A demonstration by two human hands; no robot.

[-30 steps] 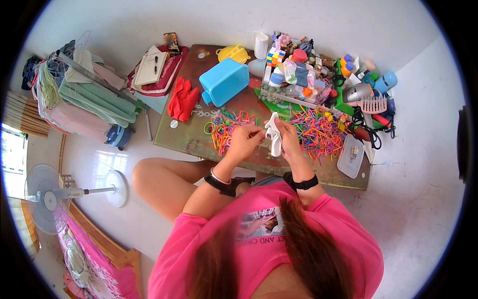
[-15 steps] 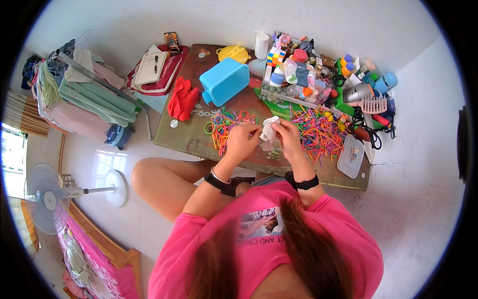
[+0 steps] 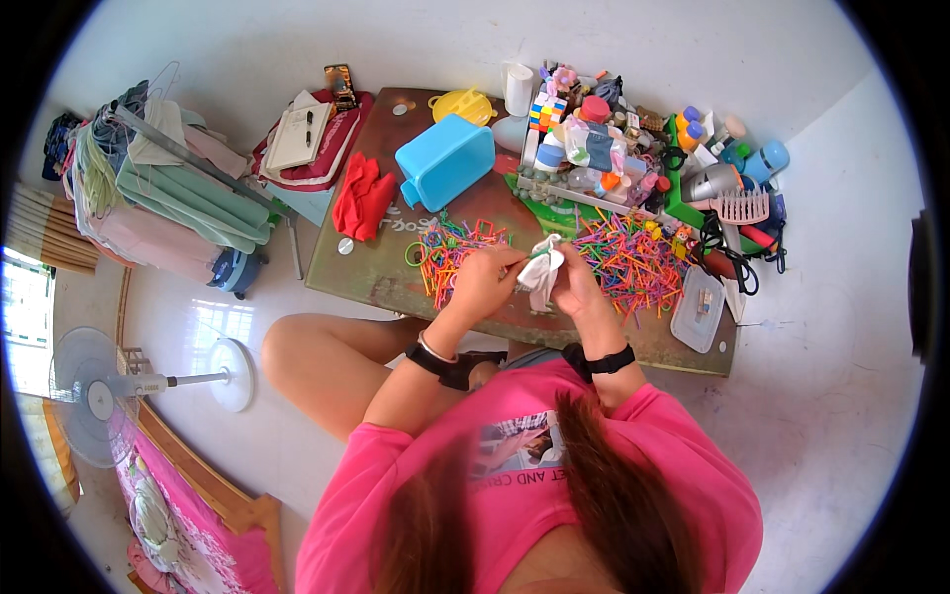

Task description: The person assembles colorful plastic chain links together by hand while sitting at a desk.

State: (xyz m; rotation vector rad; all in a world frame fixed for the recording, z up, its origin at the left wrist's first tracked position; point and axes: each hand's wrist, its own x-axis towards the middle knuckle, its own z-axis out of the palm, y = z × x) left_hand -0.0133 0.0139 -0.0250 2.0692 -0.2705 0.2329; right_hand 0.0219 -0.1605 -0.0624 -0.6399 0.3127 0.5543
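Observation:
Above the near half of the table (image 3: pixel 381 275), a small crumpled white cloth or tissue (image 3: pixel 538 277) is held between my two hands. A bit of green shows near its top; what that is I cannot make out. My left hand (image 3: pixel 483 283) pinches its left side, and my right hand (image 3: pixel 578 285) grips it from the right. Just beyond my left hand lies a heap of colourful plastic sticks and ring pieces (image 3: pixel 435 259). A larger pile of similar sticks (image 3: pixel 633 262) spreads beside my right hand.
A light-blue plastic bin (image 3: pixel 450 163) lies tipped beyond my hands, near a red cloth (image 3: pixel 363 198) and a yellow lid-like dish (image 3: pixel 463 106). Crowded at the back right are a tray of small items (image 3: pixel 594 203) and a pink hairbrush (image 3: pixel 742 208). A clear plastic lid (image 3: pixel 699 312) lies at the right edge.
The white cloth has been turned and opened out between my hands, and a green bit now shows on it. My right hand's fingers have shifted lower around it.

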